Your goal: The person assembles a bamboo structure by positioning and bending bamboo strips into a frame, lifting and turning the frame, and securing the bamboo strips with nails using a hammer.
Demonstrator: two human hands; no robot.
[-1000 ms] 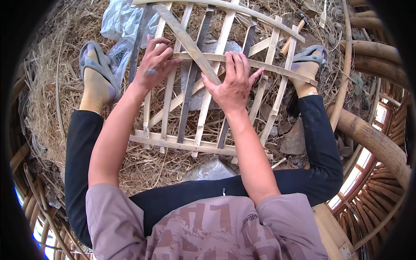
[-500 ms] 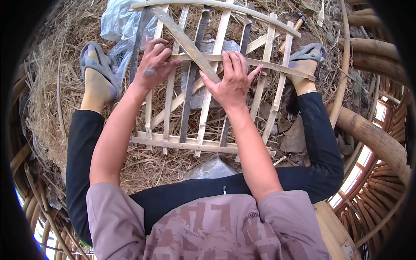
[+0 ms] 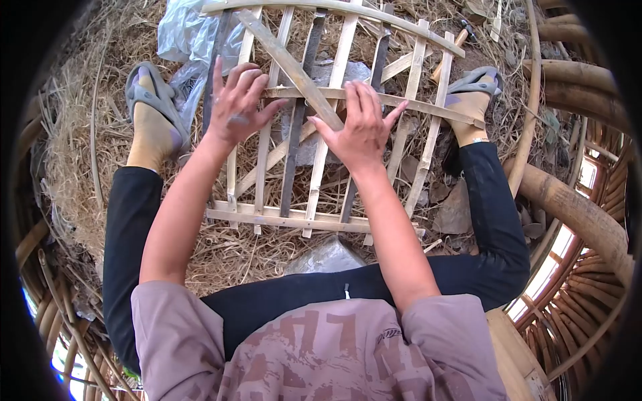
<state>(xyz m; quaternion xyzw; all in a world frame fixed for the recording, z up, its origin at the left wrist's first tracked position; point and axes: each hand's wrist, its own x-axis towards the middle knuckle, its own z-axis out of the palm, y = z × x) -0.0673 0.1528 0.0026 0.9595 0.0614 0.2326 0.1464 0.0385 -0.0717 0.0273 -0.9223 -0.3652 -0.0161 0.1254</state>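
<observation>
A lattice of thin bamboo strips lies on the straw between my feet, with curved strips across its top and bottom. A cross strip runs over its middle, and a diagonal strip slants down to my right hand. My left hand is at the left end of the cross strip, its fingers spread and holding nothing. My right hand rests over the cross strip with its fingers spread, its thumb side at the lower end of the diagonal strip. What lies under its fingers is partly hidden.
A clear plastic bag lies at the upper left. A hammer is near my right foot. A grey stone block sits by my legs. Thick bamboo poles curve along the right side. Dry straw covers the ground.
My left hand has moved slightly right and opened, its fingers lifting and spreading from the cross strip. My right hand has stayed nearly in place. The cross strip's right end has shifted slightly left.
</observation>
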